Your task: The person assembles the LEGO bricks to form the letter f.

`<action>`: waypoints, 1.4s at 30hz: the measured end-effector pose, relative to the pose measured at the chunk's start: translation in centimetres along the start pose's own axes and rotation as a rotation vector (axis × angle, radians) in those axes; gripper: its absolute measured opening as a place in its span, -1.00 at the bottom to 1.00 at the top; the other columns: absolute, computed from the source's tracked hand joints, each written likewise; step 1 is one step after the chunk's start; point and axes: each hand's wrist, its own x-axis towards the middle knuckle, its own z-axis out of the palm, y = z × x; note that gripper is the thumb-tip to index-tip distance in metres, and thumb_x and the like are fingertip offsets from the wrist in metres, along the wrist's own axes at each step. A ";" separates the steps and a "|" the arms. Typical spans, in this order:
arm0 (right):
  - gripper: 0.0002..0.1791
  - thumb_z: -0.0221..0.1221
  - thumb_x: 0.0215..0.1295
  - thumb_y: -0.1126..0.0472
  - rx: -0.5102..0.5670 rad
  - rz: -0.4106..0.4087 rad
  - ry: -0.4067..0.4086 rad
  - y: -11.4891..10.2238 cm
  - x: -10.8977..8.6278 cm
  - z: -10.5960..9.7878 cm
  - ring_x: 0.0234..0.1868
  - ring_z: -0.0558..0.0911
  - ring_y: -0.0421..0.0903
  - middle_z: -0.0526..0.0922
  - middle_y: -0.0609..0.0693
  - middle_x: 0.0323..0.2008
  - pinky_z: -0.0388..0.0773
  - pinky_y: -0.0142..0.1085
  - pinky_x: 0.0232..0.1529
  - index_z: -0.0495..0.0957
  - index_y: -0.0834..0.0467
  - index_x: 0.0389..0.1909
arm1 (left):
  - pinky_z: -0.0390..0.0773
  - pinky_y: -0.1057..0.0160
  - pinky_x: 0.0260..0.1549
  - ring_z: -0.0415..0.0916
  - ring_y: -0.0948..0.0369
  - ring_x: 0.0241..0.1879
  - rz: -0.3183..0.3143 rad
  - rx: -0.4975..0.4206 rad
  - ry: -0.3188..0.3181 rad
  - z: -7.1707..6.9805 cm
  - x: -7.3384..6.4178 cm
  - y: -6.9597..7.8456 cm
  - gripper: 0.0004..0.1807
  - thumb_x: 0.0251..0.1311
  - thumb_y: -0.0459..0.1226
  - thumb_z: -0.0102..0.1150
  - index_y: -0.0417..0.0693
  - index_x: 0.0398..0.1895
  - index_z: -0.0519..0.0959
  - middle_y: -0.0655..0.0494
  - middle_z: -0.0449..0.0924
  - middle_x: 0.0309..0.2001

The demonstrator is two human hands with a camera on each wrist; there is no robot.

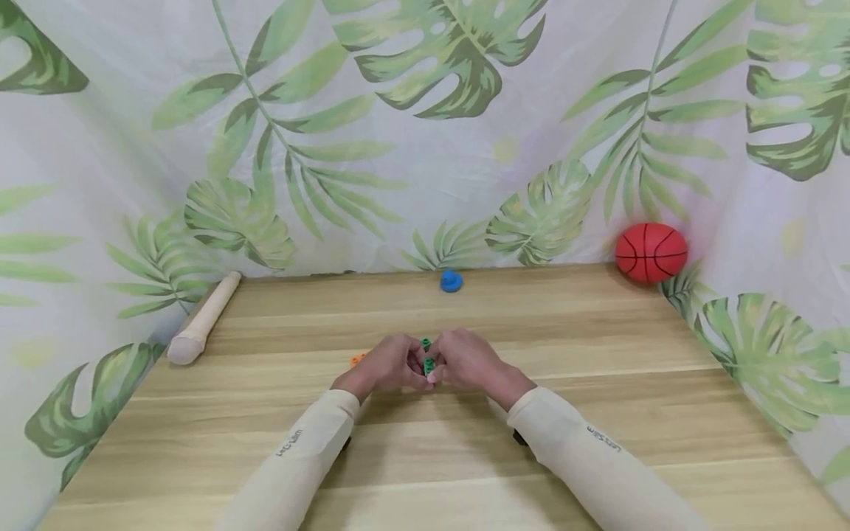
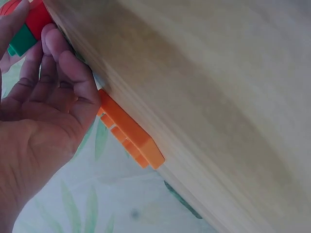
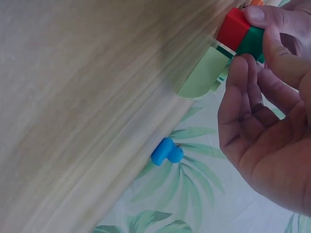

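Both hands meet over the table around two stacked toy building blocks. A green block (image 3: 250, 43) sits against a red block (image 3: 233, 28), its studs facing away from the red one. My left hand (image 1: 393, 363) grips the red block, with its thumb on the block's side. My right hand (image 1: 468, 361) pinches the green block between thumb and fingertips. Just beyond the right fingertips, a pale-green rounded block with a dark green part (image 3: 205, 73) rests on the table. Beside the left hand's fingers lies an orange studded block (image 2: 131, 128).
Farther back on the wooden table (image 1: 564, 332) is a small blue toy (image 1: 451, 281). A red basketball (image 1: 651, 253) sits at the back right corner. Along the left edge lies a pale club-shaped object (image 1: 202, 321). Leaf-patterned cloth (image 1: 425, 147) hangs around the table.
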 end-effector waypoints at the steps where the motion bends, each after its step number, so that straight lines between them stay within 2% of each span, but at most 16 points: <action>1: -0.90 0.53 0.27 0.17 0.008 0.002 0.001 0.0 0.0 0.0 -0.52 0.39 -0.24 0.53 -0.18 -0.61 0.31 -0.38 -0.46 0.84 0.10 -0.29 | 0.61 0.37 -0.31 0.58 0.29 -0.36 0.002 0.005 0.001 0.0 0.0 0.0 -0.74 0.07 -0.32 0.68 -0.12 -0.34 0.69 0.14 0.73 -0.38; 6: -0.90 0.53 0.28 0.18 0.023 0.007 0.004 0.1 -0.1 -0.4 -0.55 0.35 -0.25 0.47 -0.18 -0.66 0.25 -0.40 -0.49 0.81 0.12 -0.33 | 0.59 0.37 -0.31 0.57 0.30 -0.36 0.005 0.016 0.009 -0.1 0.2 0.4 -0.74 0.08 -0.32 0.68 -0.10 -0.34 0.68 0.14 0.72 -0.39; 13: -0.91 0.52 0.29 0.20 0.068 -0.003 -0.026 0.1 0.0 -1.0 -0.52 0.47 -0.27 0.66 -0.12 -0.58 0.39 -0.42 -0.44 0.82 0.13 -0.30 | 0.56 0.40 -0.35 0.54 0.30 -0.38 -0.023 0.084 0.023 0.0 0.3 0.7 -0.72 0.08 -0.32 0.67 -0.08 -0.35 0.65 0.15 0.68 -0.41; 21: -0.92 0.53 0.27 0.28 0.049 -0.010 -0.058 0.1 -0.1 -1.5 -0.50 0.46 -0.22 0.66 -0.09 -0.55 0.39 -0.40 -0.42 0.80 0.13 -0.31 | 0.56 0.40 -0.35 0.55 0.31 -0.39 -0.025 0.127 0.023 0.0 0.3 0.9 -0.69 0.06 -0.29 0.69 -0.11 -0.34 0.64 0.15 0.69 -0.42; 24: -0.88 0.53 0.24 0.31 0.025 0.002 -0.058 0.1 -0.2 -1.7 -0.40 0.56 -0.18 0.73 -0.03 -0.44 0.52 -0.33 -0.33 0.80 0.13 -0.24 | 0.55 0.40 -0.35 0.54 0.31 -0.39 -0.024 0.138 0.022 0.1 0.3 0.9 -0.70 0.07 -0.30 0.69 -0.12 -0.34 0.64 0.15 0.68 -0.42; 27: -0.77 0.50 0.25 0.34 0.011 0.039 -0.053 0.1 -0.2 -1.9 -0.19 0.71 -0.09 0.82 0.04 -0.23 0.69 -0.18 -0.09 0.80 0.16 -0.08 | 0.53 0.40 -0.35 0.53 0.31 -0.39 -0.026 0.149 0.026 0.2 0.2 0.9 -0.70 0.07 -0.30 0.69 -0.12 -0.33 0.64 0.15 0.66 -0.42; 29: -0.73 0.47 0.29 0.34 0.010 0.066 -0.050 0.1 -0.3 -2.0 -0.05 0.75 -0.03 0.83 0.07 -0.11 0.72 -0.09 0.05 0.78 0.17 0.01 | 0.52 0.40 -0.35 0.52 0.31 -0.39 -0.030 0.152 0.028 0.2 0.2 0.8 -0.69 0.07 -0.30 0.69 -0.11 -0.34 0.64 0.15 0.66 -0.42; 38: -0.74 0.40 0.42 0.27 -0.029 0.072 0.025 1.1 -0.4 -2.0 -0.03 0.75 -0.01 0.80 0.08 -0.09 0.71 -0.09 0.08 0.75 0.23 0.07 | 0.53 0.37 -0.33 0.52 0.29 -0.38 -0.051 0.135 0.023 0.6 0.0 0.6 -0.70 0.07 -0.32 0.68 -0.09 -0.32 0.64 0.15 0.66 -0.40; 42: -0.73 0.35 0.48 0.27 -0.026 0.038 0.048 1.7 0.2 -1.7 0.00 0.71 0.02 0.75 0.11 -0.05 0.70 -0.08 0.11 0.73 0.25 0.12 | 0.55 0.34 -0.30 0.52 0.26 -0.35 -0.074 0.120 0.020 0.8 -0.2 0.5 -0.70 0.08 -0.33 0.67 -0.08 -0.31 0.63 0.13 0.65 -0.37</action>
